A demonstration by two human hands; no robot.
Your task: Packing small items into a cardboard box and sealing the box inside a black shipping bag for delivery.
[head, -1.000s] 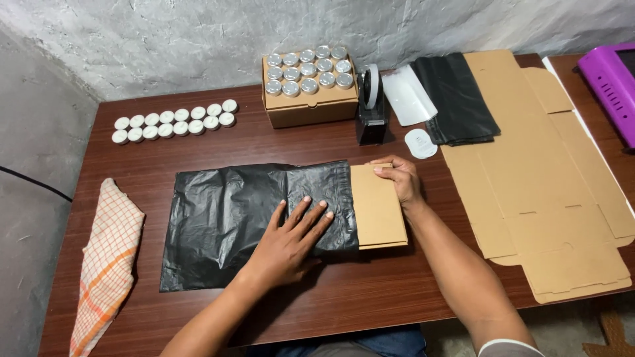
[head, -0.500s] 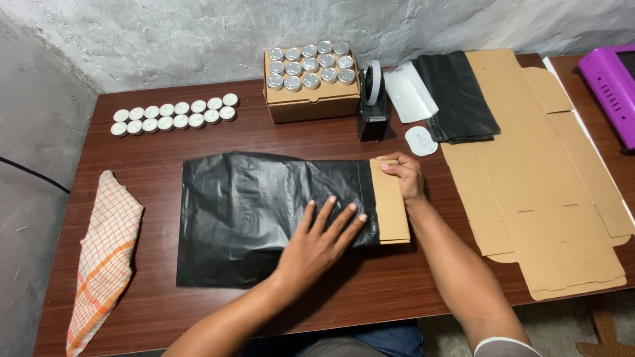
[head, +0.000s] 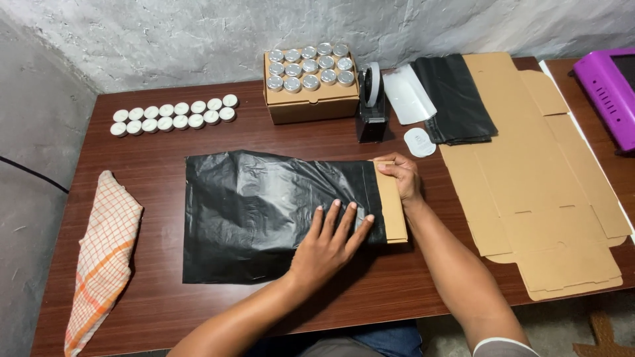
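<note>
I see my left hand point(head: 329, 243) pressed flat, fingers spread, on a black plastic bag point(head: 264, 211) lying on the wooden table point(head: 159, 304). Just right of it, my right hand point(head: 401, 177) grips the top edge of a flat cardboard box point(head: 392, 210) mostly covered by the bag. Beyond my right hand stands a tape dispenser point(head: 372, 106); far left of my left hand lies a checked cloth point(head: 102, 254).

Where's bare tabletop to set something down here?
Free: the strip between the row of white caps and the black bag; the front edge below the bag, left of the left hand. Crowded: back right, around jar box, tape dispenser and flat cardboard.
</note>
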